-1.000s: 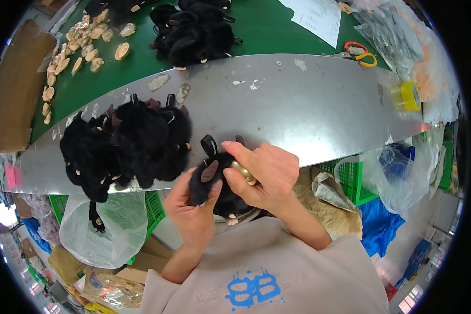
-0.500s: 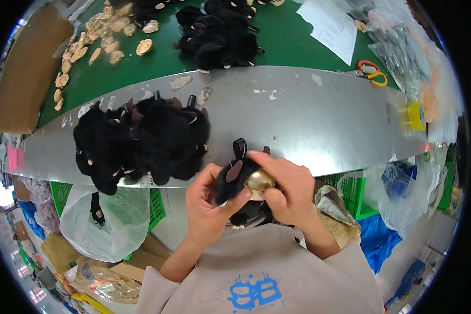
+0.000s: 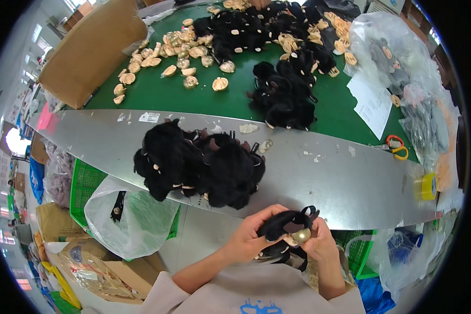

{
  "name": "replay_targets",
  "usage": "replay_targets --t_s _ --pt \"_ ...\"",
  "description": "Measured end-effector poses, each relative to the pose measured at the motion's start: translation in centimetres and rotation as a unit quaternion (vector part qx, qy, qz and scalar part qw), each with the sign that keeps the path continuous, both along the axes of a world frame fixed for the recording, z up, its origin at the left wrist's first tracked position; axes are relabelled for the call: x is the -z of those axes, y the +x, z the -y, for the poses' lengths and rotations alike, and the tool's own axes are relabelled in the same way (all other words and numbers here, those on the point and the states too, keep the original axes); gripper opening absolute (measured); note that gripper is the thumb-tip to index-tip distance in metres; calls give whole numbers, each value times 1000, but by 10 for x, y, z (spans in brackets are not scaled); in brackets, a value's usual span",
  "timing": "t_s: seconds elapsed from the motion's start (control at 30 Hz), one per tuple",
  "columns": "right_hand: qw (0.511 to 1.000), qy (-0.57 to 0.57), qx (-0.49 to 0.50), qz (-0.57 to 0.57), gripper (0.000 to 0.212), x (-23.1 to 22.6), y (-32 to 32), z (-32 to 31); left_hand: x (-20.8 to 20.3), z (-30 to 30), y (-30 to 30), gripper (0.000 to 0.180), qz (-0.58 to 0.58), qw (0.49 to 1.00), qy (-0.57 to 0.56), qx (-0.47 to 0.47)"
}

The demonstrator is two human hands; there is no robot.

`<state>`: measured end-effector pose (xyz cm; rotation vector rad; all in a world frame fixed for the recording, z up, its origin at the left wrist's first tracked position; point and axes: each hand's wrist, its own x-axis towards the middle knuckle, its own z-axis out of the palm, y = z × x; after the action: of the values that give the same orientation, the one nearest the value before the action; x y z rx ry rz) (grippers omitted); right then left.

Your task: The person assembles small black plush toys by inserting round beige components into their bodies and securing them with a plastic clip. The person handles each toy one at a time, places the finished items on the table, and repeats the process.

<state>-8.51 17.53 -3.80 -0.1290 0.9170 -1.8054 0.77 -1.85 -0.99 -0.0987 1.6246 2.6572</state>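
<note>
Turned clockwise since half a second ago, the black plush toy (image 3: 276, 226) now carries its ribbon loop (image 3: 303, 211) to the right of its gold dome (image 3: 301, 236) rather than to the left. Nearest, the toy lies between both hands at the near edge of the grey metal bench (image 3: 345, 183): the left hand (image 3: 251, 236) keeps a narrow grip on its dark body, while the right hand (image 3: 322, 243) has its grip on the side with loop and dome. Below the bench, at left, a translucent bag (image 3: 141, 225) lies in a green crate (image 3: 81, 191). On the bench rests a cluster of plush toys (image 3: 230, 167); yellow tape (image 3: 428, 187) stands near its right end. Beyond, the green bench top (image 3: 157, 99) bears scissors (image 3: 390, 147), a white sheet (image 3: 370, 107), a second plush cluster (image 3: 285, 97) and scattered beige pieces (image 3: 220, 83).
</note>
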Motion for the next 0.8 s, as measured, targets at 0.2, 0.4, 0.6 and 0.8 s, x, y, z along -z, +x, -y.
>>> replay_targets --t_s 0.2,0.4,0.6,0.8 --pt "946 62 6 -319 58 -31 -1 16 6 1 -2 28 -65 996 -40 -48" --pt "783 143 77 -600 40 -76 12 24 2 10 -1 21 -137 982 -127 -24" --pt "750 94 41 -654 38 -81 25 15 -2 12 0 30 -207 975 -45 70" --pt "773 4 54 -632 33 -75 27 14 -1 11 1 33 -228 969 -55 83"
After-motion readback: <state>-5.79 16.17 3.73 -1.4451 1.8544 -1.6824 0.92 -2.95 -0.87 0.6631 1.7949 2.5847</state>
